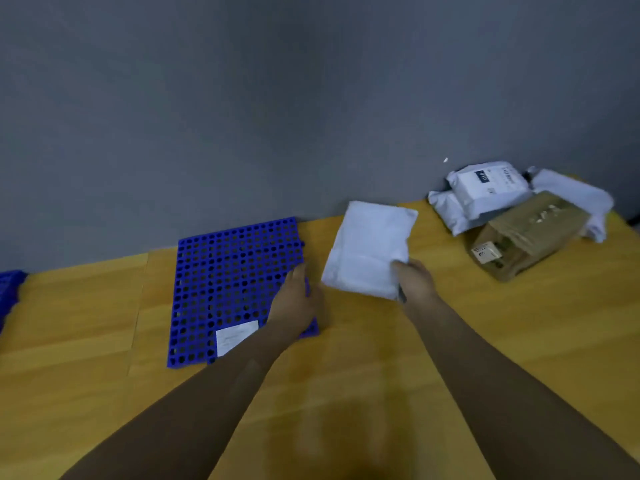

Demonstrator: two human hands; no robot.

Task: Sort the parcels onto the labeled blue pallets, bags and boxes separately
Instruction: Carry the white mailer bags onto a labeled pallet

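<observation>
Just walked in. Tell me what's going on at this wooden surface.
A person is sorting parcels. The right hand grips a white bag parcel by its near corner, between the unsorted pile and the blue pallet. The left hand rests on that pallet's right edge. The pallet holds only its paper label. More white bags and a cardboard box wait at the right.

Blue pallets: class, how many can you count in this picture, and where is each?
2. One blue pallet lies by the wall, the left hand touching its right edge. The second pallet shows only partly at the left frame edge. More may lie out of view.
</observation>
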